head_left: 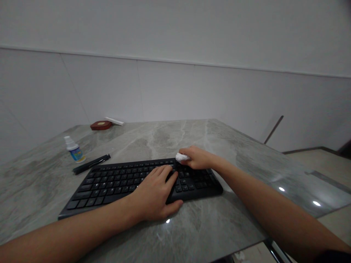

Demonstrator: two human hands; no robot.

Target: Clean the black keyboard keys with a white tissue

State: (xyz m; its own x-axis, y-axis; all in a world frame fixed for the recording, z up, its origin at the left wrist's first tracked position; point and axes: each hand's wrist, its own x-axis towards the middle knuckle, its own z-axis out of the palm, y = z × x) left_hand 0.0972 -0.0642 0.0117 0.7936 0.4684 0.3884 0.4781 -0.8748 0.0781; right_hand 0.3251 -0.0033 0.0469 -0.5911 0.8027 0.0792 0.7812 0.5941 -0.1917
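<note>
A black keyboard (120, 180) lies on the grey marble-patterned table (175, 138), close to its front edge. My left hand (155, 191) rests flat over the keys right of the middle, fingers stretched out and the thumb at the front edge. Over the keyboard's back right part, my right hand (197, 157) is closed on a crumpled white tissue (182, 157). The tissue sticks out to the left between thumb and fingers, at the keyboard's rear edge. Some keys beneath both hands are hidden.
Left of the keyboard stand a small white spray bottle (75, 150) with a blue label and, lying beside it, a black brush-like tool (91, 164). Farther back sit a reddish-brown box (101, 125) and a thin white bar (114, 121). A wall (164, 91) rises behind the table.
</note>
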